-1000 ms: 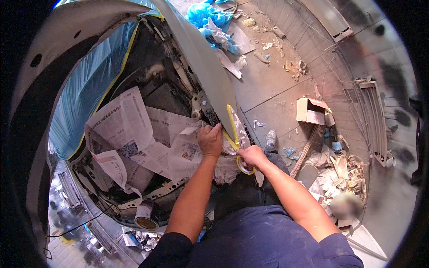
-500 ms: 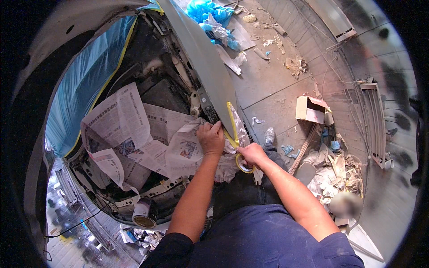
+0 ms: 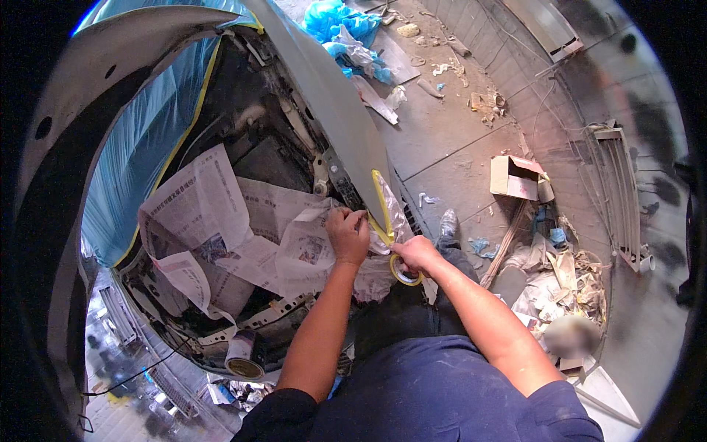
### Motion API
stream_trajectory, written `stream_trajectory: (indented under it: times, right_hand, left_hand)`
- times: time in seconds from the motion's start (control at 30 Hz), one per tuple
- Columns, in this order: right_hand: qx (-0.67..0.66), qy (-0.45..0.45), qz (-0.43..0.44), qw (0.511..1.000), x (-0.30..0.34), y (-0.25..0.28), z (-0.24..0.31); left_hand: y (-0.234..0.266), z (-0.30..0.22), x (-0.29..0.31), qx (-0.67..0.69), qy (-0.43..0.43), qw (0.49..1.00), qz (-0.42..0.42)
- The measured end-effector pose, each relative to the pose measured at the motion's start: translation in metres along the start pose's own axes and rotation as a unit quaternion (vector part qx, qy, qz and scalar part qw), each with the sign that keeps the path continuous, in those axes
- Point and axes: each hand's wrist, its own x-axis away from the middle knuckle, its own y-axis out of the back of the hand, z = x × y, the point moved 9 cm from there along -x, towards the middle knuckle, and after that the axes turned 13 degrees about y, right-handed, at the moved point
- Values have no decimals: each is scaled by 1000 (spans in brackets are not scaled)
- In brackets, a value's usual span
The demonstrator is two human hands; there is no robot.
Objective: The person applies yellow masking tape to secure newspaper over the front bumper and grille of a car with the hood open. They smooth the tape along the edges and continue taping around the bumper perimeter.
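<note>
My right hand (image 3: 417,255) is closed at the end of the grey fender (image 3: 335,103), with a roll of yellow masking tape (image 3: 402,272) hanging under its fingers. From there a short yellow strip (image 3: 379,229) slants up to my left hand (image 3: 348,236), whose thumb and forefinger pinch at the strip's upper end; the other fingers are curled. Another strip of yellow tape (image 3: 379,190) runs along the fender's edge, joining a pale, crinkled cover sheet (image 3: 395,209). Beside my left hand, newspaper sheets (image 3: 191,202) lie loosely over the open engine bay.
Blue film (image 3: 140,147) hangs under the raised hood (image 3: 88,62) at left. A can (image 3: 246,356) stands at the bay's front edge. On the floor at right lie an open carton (image 3: 514,178) and heaped waste paper (image 3: 552,283); blue plastic (image 3: 342,23) lies beyond the fender.
My left fingers have drawn back slightly from the fender's inner edge and curled into a pinch. My right hand stays at the fender end with the tape roll. The view has shifted slightly.
</note>
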Motion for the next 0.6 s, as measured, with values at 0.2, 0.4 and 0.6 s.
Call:
stream_trajectory:
  times: [0.2, 0.4, 0.6]
  right_hand:
    - [-7, -12, 9, 1000, 1, 0, -1]
    - [-5, -24, 20, 999, 5, -1, 1]
    - [-18, -14, 9, 1000, 0, -3, 0]
  left_hand:
    - [-9, 8, -2, -27, 71, 997, 10]
    - [-29, 27, -9, -61, 197, 978, 23]
    - [-24, 32, -6, -10, 177, 982, 60]
